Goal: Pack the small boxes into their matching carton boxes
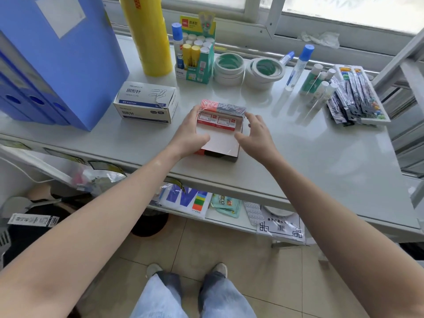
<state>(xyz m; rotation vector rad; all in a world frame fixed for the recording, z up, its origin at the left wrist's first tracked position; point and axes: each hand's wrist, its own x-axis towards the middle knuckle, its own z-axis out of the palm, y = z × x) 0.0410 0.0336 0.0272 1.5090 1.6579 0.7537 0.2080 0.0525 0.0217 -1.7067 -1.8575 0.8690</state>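
Packing underway: my left hand (191, 129) steadies the red carton (216, 136) near the table's (321, 161) front edge, right hand (254, 131) spread beside it; next, close the flap (220, 141).

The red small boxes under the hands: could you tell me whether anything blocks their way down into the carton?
Nothing visible does. The red small boxes sit at the open carton, its white flap folded toward the person, with the left hand and right hand flanking them.
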